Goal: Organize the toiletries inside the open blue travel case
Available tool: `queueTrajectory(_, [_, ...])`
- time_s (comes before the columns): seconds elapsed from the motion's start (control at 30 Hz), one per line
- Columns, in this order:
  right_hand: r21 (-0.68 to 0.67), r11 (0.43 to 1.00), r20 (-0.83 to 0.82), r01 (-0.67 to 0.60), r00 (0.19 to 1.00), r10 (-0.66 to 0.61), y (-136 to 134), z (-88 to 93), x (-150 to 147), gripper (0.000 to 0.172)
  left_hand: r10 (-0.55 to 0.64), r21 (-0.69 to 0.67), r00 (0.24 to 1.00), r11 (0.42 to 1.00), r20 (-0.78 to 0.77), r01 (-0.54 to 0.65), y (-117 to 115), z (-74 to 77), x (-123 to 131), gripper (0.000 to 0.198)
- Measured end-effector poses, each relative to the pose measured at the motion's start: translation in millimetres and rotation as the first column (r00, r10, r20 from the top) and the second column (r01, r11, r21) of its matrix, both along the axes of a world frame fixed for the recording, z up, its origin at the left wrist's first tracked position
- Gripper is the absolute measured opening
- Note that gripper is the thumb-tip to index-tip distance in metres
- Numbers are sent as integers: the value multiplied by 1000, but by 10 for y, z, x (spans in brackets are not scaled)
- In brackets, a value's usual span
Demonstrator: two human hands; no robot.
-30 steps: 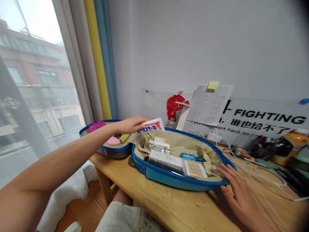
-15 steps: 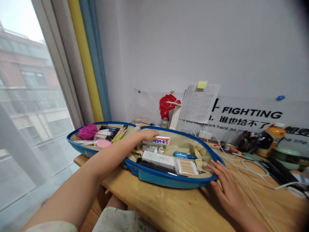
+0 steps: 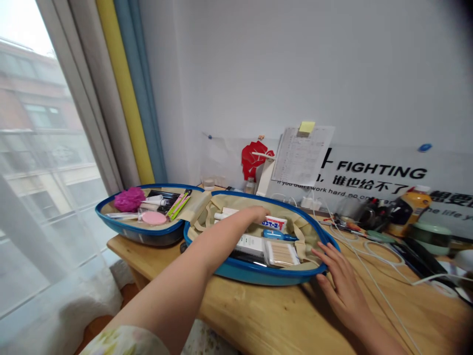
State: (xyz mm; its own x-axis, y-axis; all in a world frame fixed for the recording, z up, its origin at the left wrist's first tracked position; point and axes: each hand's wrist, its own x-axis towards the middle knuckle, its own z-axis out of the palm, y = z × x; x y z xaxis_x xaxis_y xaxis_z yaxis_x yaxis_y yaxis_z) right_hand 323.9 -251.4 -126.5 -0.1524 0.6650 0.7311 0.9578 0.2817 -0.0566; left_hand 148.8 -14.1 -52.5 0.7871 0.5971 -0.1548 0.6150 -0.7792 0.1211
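My left hand [image 3: 258, 214] reaches across the right half of an open blue suitcase [image 3: 258, 278]. Its fingers are closed on a white toothpaste tube [image 3: 275, 223] with red and blue print, low over the beige lining. Just below the tube lies a small blue bottle [image 3: 278, 235]. Nearer to me sit a pack of cotton swabs [image 3: 283, 254] and a white box [image 3: 252, 243], partly covered by my forearm. My right hand [image 3: 343, 283] is open, its fingers spread at the right rim of the suitcase.
In the suitcase's left half are a purple bath puff [image 3: 129, 199], a pink round pad [image 3: 153, 218] and several slim packets. The suitcase stands on a wooden desk [image 3: 254, 305]. White cables [image 3: 382, 254], an orange bottle [image 3: 408, 212] and a green-lidded jar [image 3: 430, 236] are on the right.
My left hand has moved right with the toothpaste tube, which is now above the blue bottle. My right hand stays by the rim. The view has shifted slightly.
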Motion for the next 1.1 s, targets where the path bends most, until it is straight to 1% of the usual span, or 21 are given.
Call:
queueTrajectory(0.1, [36,999,21,-7,1000,7,-5,15,-18,41,14,8,1000,1000,-24,-14,-31,-41,128,34])
queueTrajectory(0.23, [49,999,57,-14,998,11,-14,38,-37,42,-3,14,1000,1000,-17,4,-106,-88,233,34])
queueTrajectory(0.37, [23,1000,39,-2,999,1,-12,26,-23,42,5,44,1000,999,14,-6,-163,-130,200,38])
queueTrajectory(0.47, [-3,1000,20,6,1000,-6,-5,9,-7,42,52,94,997,994,49,-56,-202,-123,141,47])
queueTrajectory(0.53, [0,1000,18,7,1000,-7,1,4,-3,42,85,134,994,987,67,-94,-238,-101,127,50])
queueTrajectory(0.63, [36,999,39,-2,999,0,10,9,-1,42,88,160,994,982,65,-98,-301,-72,147,39])
queueTrajectory(0.77, [74,997,68,-19,998,14,28,20,2,40,41,143,999,989,21,-44,-350,-41,155,28])
queueTrajectory(0.87, [78,997,64,-23,998,18,41,15,10,41,0,113,1000,994,3,-1,-328,41,86,29])
queueTrajectory(0.97, [82,997,65,-18,998,13,47,-2,25,41,-23,105,999,994,38,19,-257,218,-92,39])
queueTrajectory(1.03, [78,997,64,-11,998,6,48,-15,35,41,-27,116,997,993,76,18,-188,367,-320,40])
queueTrajectory(1.1, [66,998,55,-2,999,-2,51,-23,40,42,-24,127,993,992,120,9,-99,513,-673,40])
